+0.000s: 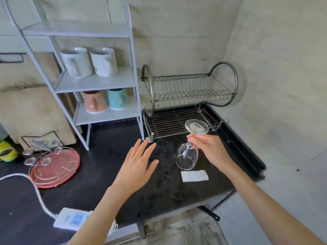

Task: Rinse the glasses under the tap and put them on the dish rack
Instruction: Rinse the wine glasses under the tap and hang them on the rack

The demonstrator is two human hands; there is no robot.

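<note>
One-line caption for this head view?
Right hand holds an inverted wine glass before the dish rack; left hand open.

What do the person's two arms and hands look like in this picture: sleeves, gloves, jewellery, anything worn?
Both arms are bare from the frame edge to the fingertips; no sleeve shows. The left hand and the right hand wear no gloves. No ring, watch or bracelet is visible on either wrist or on the fingers that show. The nails look short and unpainted, though the picture is too soft to be certain.
</note>
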